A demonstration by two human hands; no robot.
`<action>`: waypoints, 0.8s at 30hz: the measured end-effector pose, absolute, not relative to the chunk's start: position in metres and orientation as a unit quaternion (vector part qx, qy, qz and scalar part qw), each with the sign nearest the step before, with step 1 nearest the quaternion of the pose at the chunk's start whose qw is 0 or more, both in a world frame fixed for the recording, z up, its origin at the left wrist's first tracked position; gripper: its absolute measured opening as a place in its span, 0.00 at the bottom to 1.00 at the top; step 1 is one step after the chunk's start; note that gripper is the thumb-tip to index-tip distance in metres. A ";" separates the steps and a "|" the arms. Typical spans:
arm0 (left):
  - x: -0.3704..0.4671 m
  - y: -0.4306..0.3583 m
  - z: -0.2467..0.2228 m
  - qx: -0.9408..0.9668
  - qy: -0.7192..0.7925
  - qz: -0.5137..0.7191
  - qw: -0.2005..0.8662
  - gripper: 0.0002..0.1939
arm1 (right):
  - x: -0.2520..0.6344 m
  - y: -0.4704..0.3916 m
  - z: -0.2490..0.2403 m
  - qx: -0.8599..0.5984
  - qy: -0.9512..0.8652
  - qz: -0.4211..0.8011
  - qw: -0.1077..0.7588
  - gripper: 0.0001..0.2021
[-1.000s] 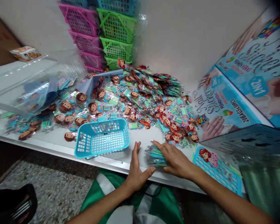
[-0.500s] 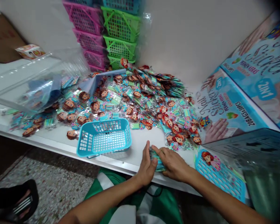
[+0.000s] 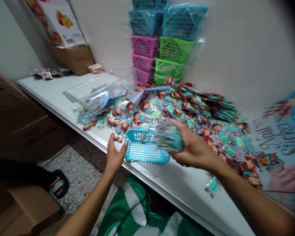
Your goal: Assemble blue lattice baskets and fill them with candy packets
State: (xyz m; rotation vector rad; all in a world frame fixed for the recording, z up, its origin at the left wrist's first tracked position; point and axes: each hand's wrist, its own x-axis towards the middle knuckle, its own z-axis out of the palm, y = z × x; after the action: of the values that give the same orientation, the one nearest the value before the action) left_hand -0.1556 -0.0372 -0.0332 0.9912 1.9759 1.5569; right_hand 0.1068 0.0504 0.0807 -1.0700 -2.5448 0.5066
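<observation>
A thick stack of small plastic packets [image 3: 169,136] is gripped in my right hand [image 3: 195,147], raised over the right end of a blue plastic basket [image 3: 147,157]. Motion blurs the stack. The basket stands on the white table near its front edge, and its bottom shows bare mesh. My left hand [image 3: 115,154] is at the basket's left end, thumb and fingers apart; whether it touches the rim I cannot tell. Behind the basket spreads a pile of doll-figure packets [image 3: 147,109], with a leaning row of packets [image 3: 218,106] at its right.
Stacked baskets [image 3: 172,50] in pink, green and blue stand against the wall. A clear plastic tray [image 3: 88,93] lies at the left of the pile. A nail-sticker box [image 3: 267,137] stands at right. Cardboard boxes [image 3: 27,206] and a person's sandalled foot [image 3: 57,185] are on the floor.
My hands have parted. The right hand has lifted the packet stack from the table edge to above the basket, and the left has moved to the basket's left end. The view has swung left.
</observation>
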 end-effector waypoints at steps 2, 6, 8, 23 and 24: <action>-0.162 -0.023 -0.051 0.341 0.675 0.566 0.330 0.32 | 0.068 0.056 0.070 -0.326 -0.934 0.104 0.101 0.46; -0.156 -0.017 -0.067 0.350 0.623 0.584 0.386 0.25 | 0.023 0.056 0.043 -0.273 -0.962 -0.009 -0.029 0.43; -0.152 -0.020 -0.066 0.343 0.607 0.597 0.398 0.27 | 0.011 0.053 0.037 -0.260 -0.964 -0.030 -0.053 0.42; -0.140 -0.029 -0.058 0.315 0.594 0.618 0.406 0.24 | -0.006 0.053 -0.019 -0.305 -0.946 -0.094 -0.057 0.28; -0.138 -0.028 -0.057 0.322 0.598 0.617 0.398 0.24 | -0.006 0.053 -0.020 -0.306 -0.945 -0.098 -0.054 0.28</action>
State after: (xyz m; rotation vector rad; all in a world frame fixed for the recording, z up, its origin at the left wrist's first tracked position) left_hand -0.1380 -0.0276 -0.0572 0.8147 1.5153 1.5621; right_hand -0.0059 0.0533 -0.0203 -0.9972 -3.0773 -0.3189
